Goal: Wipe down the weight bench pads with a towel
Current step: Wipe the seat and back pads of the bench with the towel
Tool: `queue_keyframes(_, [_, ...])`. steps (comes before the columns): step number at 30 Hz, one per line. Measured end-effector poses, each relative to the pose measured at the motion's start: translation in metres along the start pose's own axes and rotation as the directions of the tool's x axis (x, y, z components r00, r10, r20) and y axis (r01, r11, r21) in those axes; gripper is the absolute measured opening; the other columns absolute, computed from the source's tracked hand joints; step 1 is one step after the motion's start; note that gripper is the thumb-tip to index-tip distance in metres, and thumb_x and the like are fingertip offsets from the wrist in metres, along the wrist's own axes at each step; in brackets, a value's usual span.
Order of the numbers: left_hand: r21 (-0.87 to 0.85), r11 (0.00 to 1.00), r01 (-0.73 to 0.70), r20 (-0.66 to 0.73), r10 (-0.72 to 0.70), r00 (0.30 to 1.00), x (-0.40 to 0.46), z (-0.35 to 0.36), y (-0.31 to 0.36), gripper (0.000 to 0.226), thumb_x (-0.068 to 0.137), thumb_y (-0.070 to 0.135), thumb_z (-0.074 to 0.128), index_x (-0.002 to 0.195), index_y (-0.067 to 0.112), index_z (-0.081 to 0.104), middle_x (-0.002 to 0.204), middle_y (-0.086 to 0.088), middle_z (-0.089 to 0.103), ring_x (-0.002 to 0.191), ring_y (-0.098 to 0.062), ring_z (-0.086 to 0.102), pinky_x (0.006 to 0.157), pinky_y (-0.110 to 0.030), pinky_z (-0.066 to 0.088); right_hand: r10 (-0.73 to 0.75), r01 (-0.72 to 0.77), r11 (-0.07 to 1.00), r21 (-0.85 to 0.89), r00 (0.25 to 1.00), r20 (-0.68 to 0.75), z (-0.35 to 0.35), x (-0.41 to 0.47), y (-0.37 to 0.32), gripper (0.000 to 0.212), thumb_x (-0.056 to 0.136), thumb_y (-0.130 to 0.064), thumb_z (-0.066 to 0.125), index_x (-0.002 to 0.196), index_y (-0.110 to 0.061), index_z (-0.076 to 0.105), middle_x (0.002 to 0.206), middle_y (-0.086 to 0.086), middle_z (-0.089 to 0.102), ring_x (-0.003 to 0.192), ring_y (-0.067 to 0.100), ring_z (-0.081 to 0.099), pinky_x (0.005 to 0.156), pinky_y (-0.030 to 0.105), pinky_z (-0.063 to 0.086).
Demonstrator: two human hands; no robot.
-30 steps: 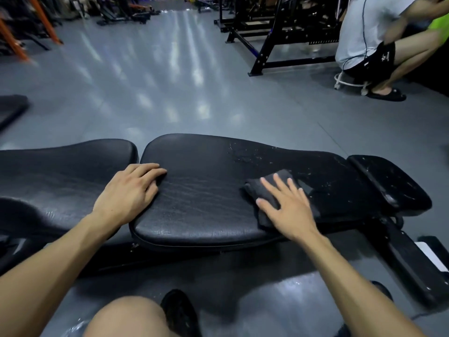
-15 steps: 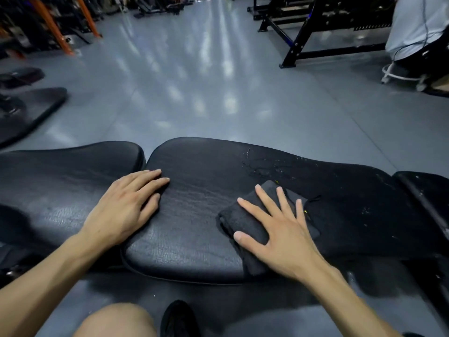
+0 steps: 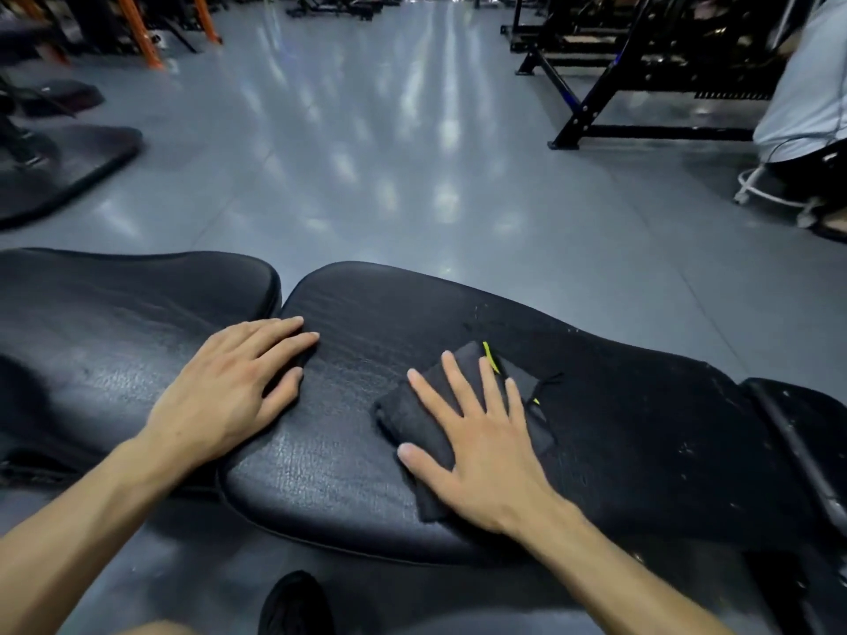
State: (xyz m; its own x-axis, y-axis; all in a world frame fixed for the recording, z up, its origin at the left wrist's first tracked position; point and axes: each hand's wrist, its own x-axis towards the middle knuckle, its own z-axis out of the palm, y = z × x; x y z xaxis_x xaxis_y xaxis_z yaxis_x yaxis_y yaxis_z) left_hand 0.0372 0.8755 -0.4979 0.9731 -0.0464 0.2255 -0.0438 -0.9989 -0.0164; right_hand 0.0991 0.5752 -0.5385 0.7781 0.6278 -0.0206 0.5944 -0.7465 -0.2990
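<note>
Spread flat and straight, right-hand fingers [image 3: 458,387] pressing down on the folded dark grey cloth towel [image 3: 415,421] with yellow-green stitching, nothing curled or pinched. Under that right hand [image 3: 481,446], towel lying on the long black padded vinyl back pad [image 3: 641,433], now nearer the pad's rounded end at 9 o'clock than half a second ago, when it sat further toward 3 o'clock. Slid leftward along the worktop, then, one stroke carrying on. Pale specks still scattered on the pad at 3 o'clock and 1 o'clock of the towel. Left-hand fingers [image 3: 284,332] likewise straight and flat, holding nothing, left hand [image 3: 229,391] bracing across the gap between the back pad and the black padded vinyl seat pad [image 3: 114,313] at 9 o'clock, unmoved. Judged part done: seat pad seemingly not yet reached by the towel. Beyond, grey glossy floor [image 3: 412,153] at 12 o'clock.
</note>
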Motion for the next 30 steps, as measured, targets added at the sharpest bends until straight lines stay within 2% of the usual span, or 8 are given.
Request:
queue_keyframes(2, [0.005, 1.0, 0.014, 0.009, -0.014, 1.0, -0.001, 0.0, 0.0, 0.053, 0.097, 0.046, 0.038, 0.139, 0.023, 0.061, 0.145, 0.0, 0.057, 0.13, -0.026, 0.055, 0.112, -0.04, 0.035, -0.031, 0.031, 0.999, 0.009, 0.999, 0.01, -0.005, 0.014, 0.027, 0.075, 0.085, -0.084, 0.016, 0.154, -0.06, -0.004, 0.169, -0.016, -0.013, 0.156, 0.025, -0.02, 0.124, 0.058, -0.004])
queue_keyframes(8, [0.015, 0.999, 0.032, 0.016, -0.032, 0.999, 0.001, 0.003, -0.002, 0.053, 0.097, 0.048, 0.038, 0.14, 0.026, 0.059, 0.146, 0.003, 0.056, 0.131, -0.023, 0.053, 0.112, -0.039, 0.034, 0.333, -0.332, 0.939, 0.084, 0.943, 0.009, -0.021, 0.134, 0.089, 0.075, 0.09, -0.082, 0.026, 0.157, -0.053, 0.012, 0.171, -0.01, 0.001, 0.157, 0.033, -0.006, 0.123, 0.06, -0.002])
queue_keyframes(12, [0.013, 1.0, 0.024, -0.006, -0.024, 1.0, 0.0, 0.003, -0.001, 0.052, 0.097, 0.047, 0.039, 0.139, 0.024, 0.06, 0.145, 0.002, 0.057, 0.129, -0.025, 0.054, 0.111, -0.041, 0.035, -0.02, 0.02, 0.999, -0.027, 1.0, 0.004, -0.019, 0.122, 0.063, 0.08, 0.084, -0.082, 0.022, 0.157, -0.054, 0.008, 0.171, -0.01, -0.001, 0.157, 0.033, -0.007, 0.125, 0.055, -0.003])
queue_keyframes(16, [0.005, 1.0, 0.021, -0.017, -0.021, 1.0, 0.002, 0.003, 0.0, 0.052, 0.096, 0.045, 0.041, 0.138, 0.022, 0.062, 0.143, 0.001, 0.058, 0.127, -0.026, 0.056, 0.111, -0.042, 0.037, -0.433, 0.434, 0.901, 0.034, 0.901, -0.017, -0.006, 0.056, 0.057, 0.073, 0.092, -0.07, 0.042, 0.157, -0.052, 0.016, 0.17, -0.018, 0.004, 0.158, 0.02, -0.009, 0.126, 0.042, -0.003])
queue_keyframes(18, [-0.004, 1.0, 0.03, -0.011, -0.03, 0.999, 0.002, 0.004, -0.002, 0.052, 0.096, 0.045, 0.042, 0.139, 0.023, 0.061, 0.144, 0.002, 0.058, 0.127, -0.024, 0.056, 0.112, -0.042, 0.037, -0.407, 0.408, 0.908, 0.089, 0.913, -0.036, -0.012, 0.079, 0.074, 0.07, 0.091, -0.071, 0.042, 0.156, -0.052, 0.022, 0.169, -0.019, 0.01, 0.158, 0.017, -0.003, 0.126, 0.045, 0.004])
queue_keyframes(22, [-0.007, 0.999, 0.047, -0.003, -0.047, 0.999, 0.004, 0.004, -0.003, 0.052, 0.095, 0.046, 0.044, 0.14, 0.024, 0.059, 0.145, 0.004, 0.057, 0.128, -0.022, 0.055, 0.112, -0.04, 0.037, 0.047, -0.039, 0.993, 0.112, 0.996, -0.071, -0.023, 0.175, 0.073, 0.082, 0.077, -0.083, 0.024, 0.154, -0.054, 0.023, 0.168, -0.013, 0.018, 0.157, 0.024, 0.012, 0.125, 0.051, 0.012])
queue_keyframes(24, [-0.009, 0.999, 0.052, -0.005, -0.052, 0.999, 0.003, 0.005, -0.003, 0.053, 0.094, 0.046, 0.045, 0.14, 0.025, 0.058, 0.145, 0.004, 0.057, 0.129, -0.022, 0.055, 0.112, -0.04, 0.037, 0.11, -0.102, 0.987, 0.12, 0.992, -0.054, -0.021, 0.2, 0.044, 0.084, 0.077, -0.08, 0.025, 0.156, -0.051, 0.022, 0.169, -0.01, 0.019, 0.156, 0.028, 0.013, 0.125, 0.051, 0.009])
queue_keyframes(30, [-0.045, 0.998, 0.054, -0.042, -0.056, 0.998, 0.0, 0.002, 0.0, 0.045, 0.091, 0.047, 0.048, 0.123, 0.019, 0.062, 0.143, 0.002, 0.058, 0.128, -0.023, 0.057, 0.111, -0.039, 0.038, -0.398, 0.401, 0.916, 0.016, 0.914, -0.073, -0.001, 0.104, -0.034, 0.078, 0.087, -0.067, 0.042, 0.158, -0.05, 0.015, 0.17, -0.011, 0.011, 0.158, 0.026, 0.002, 0.127, 0.045, 0.0])
